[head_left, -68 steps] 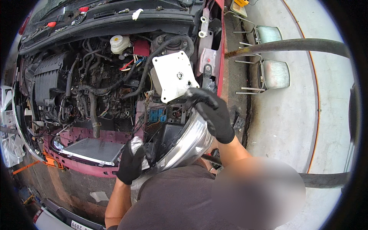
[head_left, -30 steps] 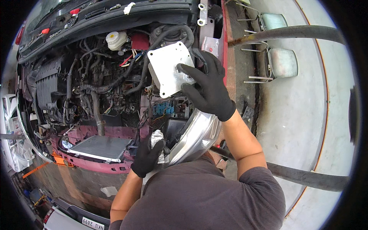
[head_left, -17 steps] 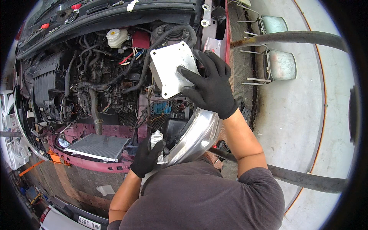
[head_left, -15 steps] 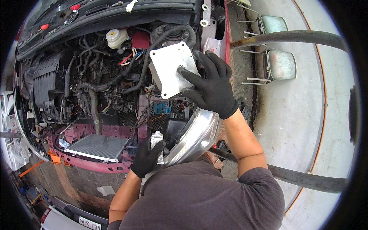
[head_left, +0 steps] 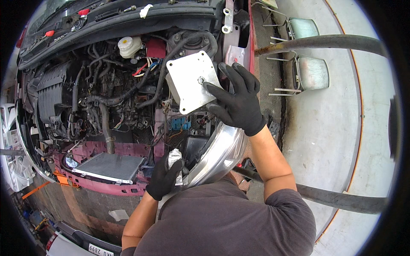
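A square white metal plate (head_left: 188, 77) with corner holes and a central nut (head_left: 200, 80) lies over the engine bay's upper right. My black-gloved right hand (head_left: 237, 100) is spread at its right side, index fingertip just beside the nut, other fingers at or near the plate's edge. My gloved left hand (head_left: 164, 179) grips a crumpled silver tube (head_left: 175, 158) low by the clear headlight (head_left: 220, 153). The tube's lower part is partly hidden by my fingers.
Hoses and wiring (head_left: 106, 94) fill the engine bay, with a white reservoir (head_left: 128, 49) behind and a radiator (head_left: 109, 166) at the front. Right of the car, two chairs (head_left: 314, 72) stand behind a curved metal bar (head_left: 324, 42); an orange hose (head_left: 362, 119) runs along the floor.
My right hand has moved up onto the plate since the oldest frame; lately its index finger has slid slightly off the central nut, uncovering it. My left hand still holds the tube.
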Tool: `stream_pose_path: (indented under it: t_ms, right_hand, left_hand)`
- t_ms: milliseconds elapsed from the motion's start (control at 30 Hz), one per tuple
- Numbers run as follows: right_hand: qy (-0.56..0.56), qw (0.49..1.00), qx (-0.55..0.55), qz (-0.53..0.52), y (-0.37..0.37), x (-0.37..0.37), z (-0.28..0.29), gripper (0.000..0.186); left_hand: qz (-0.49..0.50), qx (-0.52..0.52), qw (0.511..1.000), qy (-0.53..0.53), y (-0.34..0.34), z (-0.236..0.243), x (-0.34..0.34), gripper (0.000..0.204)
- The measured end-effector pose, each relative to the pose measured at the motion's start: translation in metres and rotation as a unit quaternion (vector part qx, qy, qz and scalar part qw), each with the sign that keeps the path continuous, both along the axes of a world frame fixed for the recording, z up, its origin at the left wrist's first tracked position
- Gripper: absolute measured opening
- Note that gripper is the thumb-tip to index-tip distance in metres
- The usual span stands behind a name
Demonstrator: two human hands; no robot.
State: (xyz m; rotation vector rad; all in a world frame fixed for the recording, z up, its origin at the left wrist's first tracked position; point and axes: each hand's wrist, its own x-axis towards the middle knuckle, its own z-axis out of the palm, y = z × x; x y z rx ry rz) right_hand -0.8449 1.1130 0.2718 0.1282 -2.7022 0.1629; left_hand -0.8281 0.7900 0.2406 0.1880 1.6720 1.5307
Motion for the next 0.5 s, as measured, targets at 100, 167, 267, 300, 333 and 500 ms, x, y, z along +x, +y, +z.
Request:
stream_pose_path:
  t_ms: [100,167,267,300,333,500]
  right_hand:
    - [0.000,1.000,-0.001,0.007,-0.001,-0.001,0.003,0.053]
    - [0.011,1.000,0.000,0.008,0.000,0.000,0.000,0.052]
    - [0.010,1.000,-0.013,0.019,0.001,-0.001,0.001,0.052]
    - [0.006,1.000,-0.019,0.023,0.001,-0.001,0.003,0.051]
    - [0.009,1.000,-0.021,0.020,0.001,-0.001,0.003,0.052]
    - [0.049,0.998,-0.050,0.000,0.005,-0.002,0.005,0.050]
  left_hand:
    - [0.001,-0.007,1.000,-0.008,-0.001,-0.005,0.002,0.027]
    - [-0.004,-0.012,1.000,0.000,-0.004,-0.009,0.003,0.027]
    - [-0.005,-0.019,1.000,0.014,-0.005,-0.014,0.005,0.030]
    - [0.002,-0.022,1.000,0.010,-0.006,-0.018,0.007,0.031]
    - [0.010,-0.025,1.000,0.006,-0.005,-0.019,0.007,0.032]
    - [-0.004,-0.003,0.999,0.043,-0.003,-0.012,0.003,0.035]
